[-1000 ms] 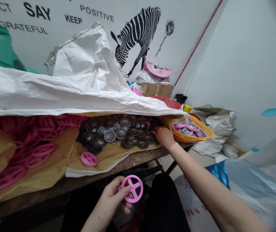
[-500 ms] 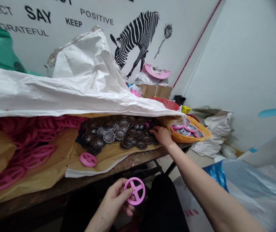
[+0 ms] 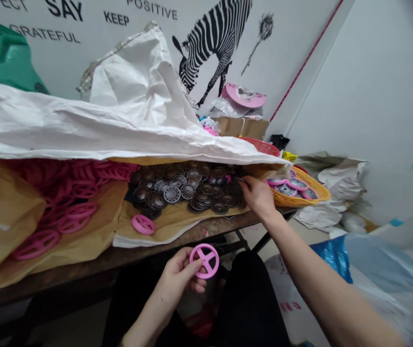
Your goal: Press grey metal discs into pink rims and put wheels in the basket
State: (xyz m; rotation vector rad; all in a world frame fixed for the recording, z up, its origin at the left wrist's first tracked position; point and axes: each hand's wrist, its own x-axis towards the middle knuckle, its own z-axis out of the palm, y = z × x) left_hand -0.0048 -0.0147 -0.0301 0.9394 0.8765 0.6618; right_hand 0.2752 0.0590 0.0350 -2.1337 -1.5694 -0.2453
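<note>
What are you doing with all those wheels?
A person's left hand holds a pink spoked wheel above their lap. Their right hand is at the right edge of the gray disc pile; its grip is unclear. More pink wheels lie left, and an orange basket at right holds pink-rimmed, gray-centered wheels.

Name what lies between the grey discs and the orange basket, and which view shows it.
In the head view, the right hand lies between the grey discs and the orange basket, with brown lining behind it.

A brown table (image 3: 216, 227) carries an open, brown-lined white sack (image 3: 101, 132) and a yellow basket (image 3: 320, 191) beside it.
</note>
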